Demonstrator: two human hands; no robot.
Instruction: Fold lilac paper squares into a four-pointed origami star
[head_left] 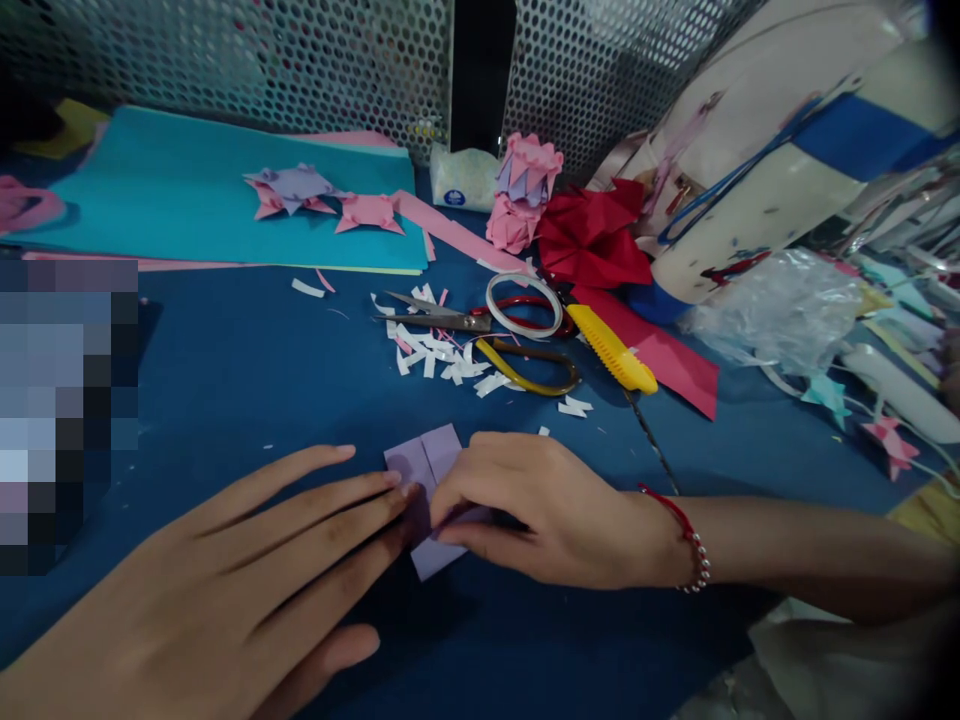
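A small folded purple paper [426, 455] lies on the blue table surface, near the bottom centre. My left hand [255, 570] is spread out flat, its fingertips resting on the paper's left edge. My right hand [555, 510], with a red beaded bracelet at the wrist, has its thumb and fingers pinched on the right part of the paper and hides some of it. Open scissors [480, 322] with red and yellow handles lie beyond the hands, white paper scraps [431, 352] beside them.
A white tape ring [489, 290] lies on the scissors, beside a yellow cutter [611, 350]. Blue sheets [187, 200] with folded paper shapes [367, 212] lie back left. A red folded paper [596, 238] and a bottle [780, 190] stand back right, before a perforated metal screen [337, 75].
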